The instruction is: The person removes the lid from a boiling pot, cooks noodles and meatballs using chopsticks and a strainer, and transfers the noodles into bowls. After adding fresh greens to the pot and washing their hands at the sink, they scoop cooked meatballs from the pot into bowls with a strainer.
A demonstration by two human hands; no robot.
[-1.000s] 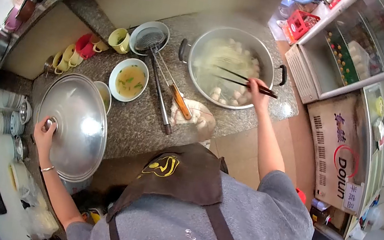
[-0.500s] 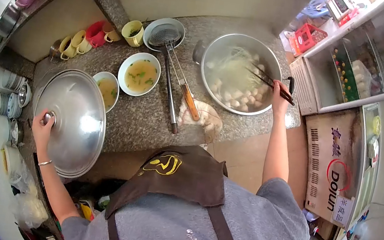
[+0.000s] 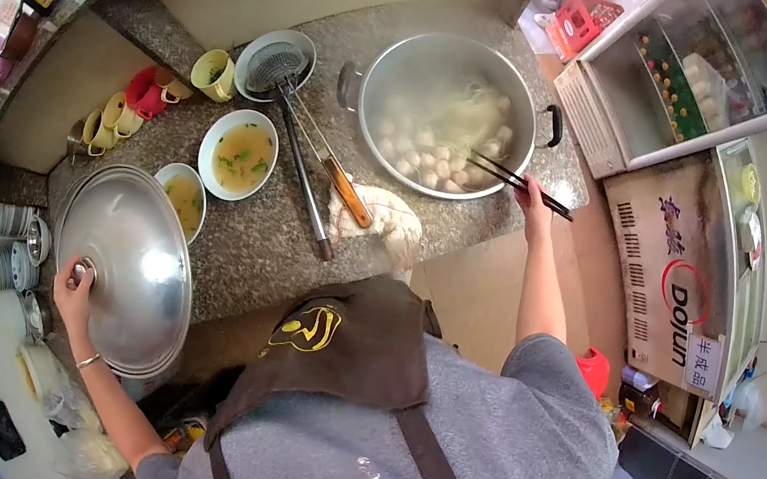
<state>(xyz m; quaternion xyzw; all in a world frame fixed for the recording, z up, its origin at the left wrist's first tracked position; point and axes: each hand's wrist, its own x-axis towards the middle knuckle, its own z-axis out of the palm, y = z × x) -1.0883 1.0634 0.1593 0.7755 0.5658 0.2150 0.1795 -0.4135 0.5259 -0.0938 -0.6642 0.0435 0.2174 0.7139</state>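
Note:
My left hand (image 3: 74,289) grips the knob of a large round metal lid (image 3: 130,248), which is tilted at the counter's left part. My right hand (image 3: 535,204) is closed on dark chopsticks (image 3: 506,175), their tips at the lower right of the big pot (image 3: 402,70). Steam rises over pale noodles (image 3: 470,117) and round balls (image 3: 432,161) in the pot's liquid. Left of the pot, a strainer (image 3: 276,64) rests on a bowl, beside a long-handled tool with a wooden handle (image 3: 348,193). Two bowls of broth with green bits (image 3: 241,155) (image 3: 183,196) stand near the lid.
A folded cloth (image 3: 392,221) lies at the counter's front edge. Yellow cups (image 3: 214,74) and a red cup (image 3: 146,92) stand along the back left. On the right are a glass cabinet (image 3: 734,85), a cardboard panel (image 3: 647,273) and a red crate (image 3: 583,19).
The chopsticks have moved from over the noodles to the pot's lower right side, and the noodles have shifted within the pot. My left hand still holds the lid. The camera view has shifted.

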